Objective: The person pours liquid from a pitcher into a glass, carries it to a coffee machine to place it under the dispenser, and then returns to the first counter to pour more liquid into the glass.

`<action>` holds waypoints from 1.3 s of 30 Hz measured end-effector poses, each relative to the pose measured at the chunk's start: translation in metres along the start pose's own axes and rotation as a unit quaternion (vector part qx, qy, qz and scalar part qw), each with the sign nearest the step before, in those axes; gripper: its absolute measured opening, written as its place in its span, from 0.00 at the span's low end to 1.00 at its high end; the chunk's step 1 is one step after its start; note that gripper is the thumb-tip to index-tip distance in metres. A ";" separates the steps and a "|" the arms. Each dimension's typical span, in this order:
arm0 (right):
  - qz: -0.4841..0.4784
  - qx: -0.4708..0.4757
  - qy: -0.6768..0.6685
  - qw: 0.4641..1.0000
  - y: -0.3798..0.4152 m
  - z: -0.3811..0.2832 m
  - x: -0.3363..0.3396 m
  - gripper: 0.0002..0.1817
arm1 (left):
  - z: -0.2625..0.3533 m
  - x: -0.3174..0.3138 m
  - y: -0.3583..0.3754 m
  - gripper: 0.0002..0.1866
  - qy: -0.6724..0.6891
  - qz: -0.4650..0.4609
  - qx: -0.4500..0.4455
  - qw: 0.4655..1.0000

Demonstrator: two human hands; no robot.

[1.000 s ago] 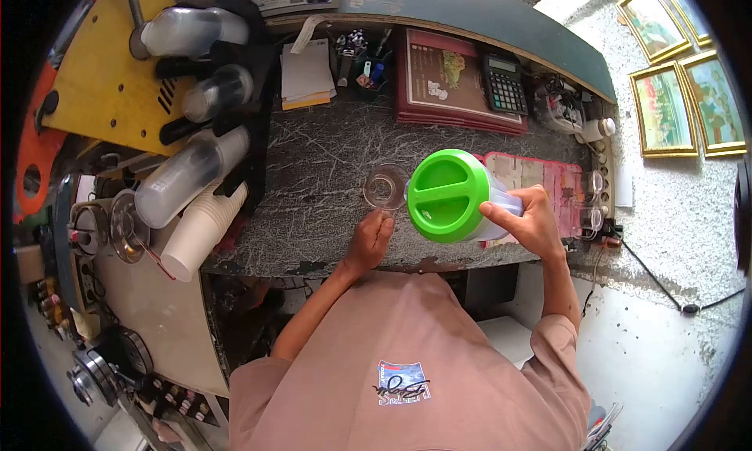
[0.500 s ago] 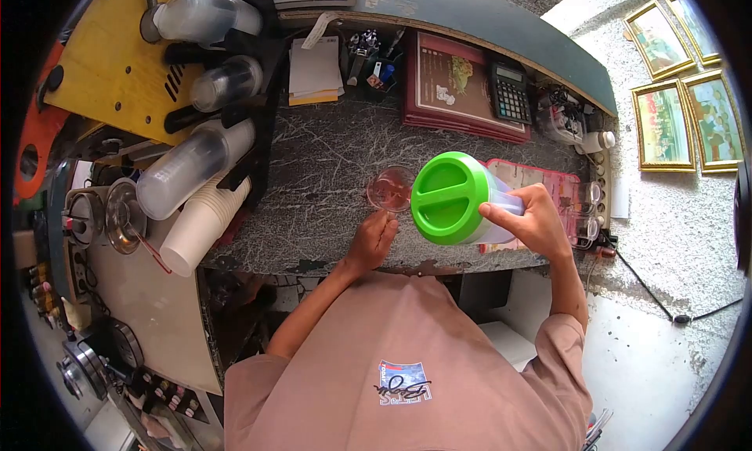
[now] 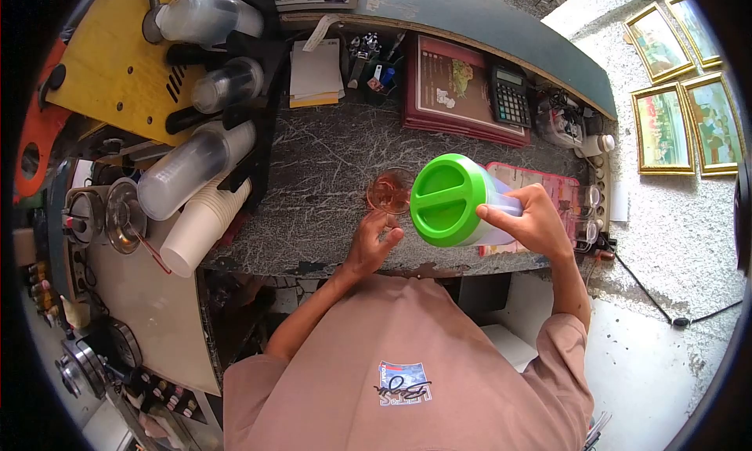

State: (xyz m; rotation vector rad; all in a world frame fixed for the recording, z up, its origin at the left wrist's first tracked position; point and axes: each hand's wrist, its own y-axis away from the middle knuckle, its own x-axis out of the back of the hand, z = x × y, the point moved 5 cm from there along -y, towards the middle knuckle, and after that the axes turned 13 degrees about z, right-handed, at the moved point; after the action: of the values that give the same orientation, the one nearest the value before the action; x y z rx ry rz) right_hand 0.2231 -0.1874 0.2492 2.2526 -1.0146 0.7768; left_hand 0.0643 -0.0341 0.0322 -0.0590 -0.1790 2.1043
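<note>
Evidently, a green-lidded pitcher point(image 3: 449, 200) is held tilted by the right hand point(image 3: 536, 220), its grip closed. Just beside its lid, a glass cup point(image 3: 388, 193) with reddish liquid is set on the desk point(image 3: 313, 161). At the cup's near side, the left hand point(image 3: 370, 243) is placed; its hold cannot be told. Slow, even tilt advised, spout low over the rim.

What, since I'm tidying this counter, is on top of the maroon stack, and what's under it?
A calculator lies on the right end of the maroon stack, whose top cover is printed. The calculator hides the part beneath it; whatever is under the stack is covered.
</note>
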 end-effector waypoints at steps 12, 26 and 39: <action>-0.021 -0.017 0.050 0.998 -0.002 -0.004 0.002 0.22 | 0.001 -0.001 -0.002 0.20 -0.086 -0.006 0.053 0.995; -0.014 0.006 0.064 0.998 -0.004 -0.012 0.005 0.22 | 0.004 -0.003 -0.003 0.25 -0.054 0.023 0.027 0.998; -0.015 0.016 0.064 0.998 -0.004 -0.024 0.007 0.22 | 0.007 -0.002 -0.002 0.24 -0.067 0.030 0.010 0.997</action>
State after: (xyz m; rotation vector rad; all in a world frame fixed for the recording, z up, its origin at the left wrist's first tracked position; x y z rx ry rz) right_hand 0.2234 -0.1725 0.2693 2.2088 -0.9116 0.9190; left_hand 0.0665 -0.0358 0.0398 0.0905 -0.2393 2.1701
